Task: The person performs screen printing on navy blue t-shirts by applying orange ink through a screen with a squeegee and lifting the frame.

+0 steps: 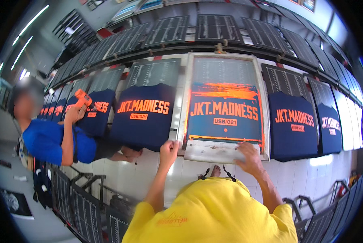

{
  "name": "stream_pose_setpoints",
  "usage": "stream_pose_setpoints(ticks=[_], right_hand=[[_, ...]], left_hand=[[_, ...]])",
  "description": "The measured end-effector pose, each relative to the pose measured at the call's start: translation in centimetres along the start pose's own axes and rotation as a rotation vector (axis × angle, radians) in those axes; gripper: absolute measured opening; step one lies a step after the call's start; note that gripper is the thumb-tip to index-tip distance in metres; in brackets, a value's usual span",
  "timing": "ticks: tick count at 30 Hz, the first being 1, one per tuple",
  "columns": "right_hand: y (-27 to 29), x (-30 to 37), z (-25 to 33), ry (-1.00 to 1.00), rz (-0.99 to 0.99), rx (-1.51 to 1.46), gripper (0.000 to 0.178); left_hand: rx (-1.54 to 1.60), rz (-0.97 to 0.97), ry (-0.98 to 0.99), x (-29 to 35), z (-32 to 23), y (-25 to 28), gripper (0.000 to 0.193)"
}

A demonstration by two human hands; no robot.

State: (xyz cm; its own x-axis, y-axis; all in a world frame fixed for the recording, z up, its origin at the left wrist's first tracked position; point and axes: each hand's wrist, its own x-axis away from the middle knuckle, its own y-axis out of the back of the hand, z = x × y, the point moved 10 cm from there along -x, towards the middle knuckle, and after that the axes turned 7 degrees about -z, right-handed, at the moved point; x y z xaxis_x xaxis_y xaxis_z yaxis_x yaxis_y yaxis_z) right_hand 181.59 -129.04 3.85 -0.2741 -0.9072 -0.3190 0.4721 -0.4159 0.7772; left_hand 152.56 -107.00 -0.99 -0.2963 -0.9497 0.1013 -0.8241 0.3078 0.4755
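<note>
Item: metal-framed printing screen (224,101), rectangular, mesh smeared with orange ink, lying flat over a navy garment on the long worktop (181,162); at centre of view, toward 12 o'clock from the yellow-shirted wearer.

Left hand (169,149): curled shut on the frame's near left corner, at 7 o'clock of the screen.
Right hand (249,156): spread flat, palm down, fingers loosely open on the pale near rail of the frame, at 5 o'clock; nothing enclosed.

Progress, judged: navy shirt on pallet (144,113) at 9 o'clock and navy shirt (293,121) at 3 o'clock already carrying orange lettering; the same on further shirts toward both ends of the row. Shirt beneath the screen hidden by mesh; printed or not, cannot tell. Second row of dark slatted boards (218,26) at 12 o'clock bare of garments.

Containers: none in view; ink lying on the mesh itself, thickest along the far edge.

Surroundings: co-worker in blue shirt (48,141) at 9 o'clock, holding an orange hand tool (83,98) over a printed shirt. Dark racks (88,206) on the floor at 7 o'clock.
</note>
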Motion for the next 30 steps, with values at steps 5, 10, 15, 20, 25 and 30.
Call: stream_pose_setpoints(ticks=[5,10,15,20,25,30], right_hand=[[-3.7,1.1,3.0,0.187,0.312,0.310,0.067],[-2.7,-3.2,4.3,0.157,0.207,0.339,0.058],[-3.0,-4.1,3.0,0.140,0.095,0.438,0.039],[-1.7,-6.3,1.8,0.186,-0.005,0.341,0.027],[-0.5,-13.2,-1.8,0.234,-0.061,0.272,0.031],[-1.0,-20.8,-6.8,0.134,-0.034,0.267,0.030]], left_hand=[[0.342,0.815,0.203,9.0,0.2,-8.0,0.032],[0.345,0.906,0.257,11.8,3.5,-15.6,0.049],[0.561,0.898,0.464,12.5,3.8,-21.5,0.049],[0.627,0.798,0.657,12.9,4.2,-23.1,0.049],[0.572,0.702,0.358,12.0,4.9,-23.7,0.050],[0.511,0.635,0.277,11.6,5.1,-23.5,0.051]])
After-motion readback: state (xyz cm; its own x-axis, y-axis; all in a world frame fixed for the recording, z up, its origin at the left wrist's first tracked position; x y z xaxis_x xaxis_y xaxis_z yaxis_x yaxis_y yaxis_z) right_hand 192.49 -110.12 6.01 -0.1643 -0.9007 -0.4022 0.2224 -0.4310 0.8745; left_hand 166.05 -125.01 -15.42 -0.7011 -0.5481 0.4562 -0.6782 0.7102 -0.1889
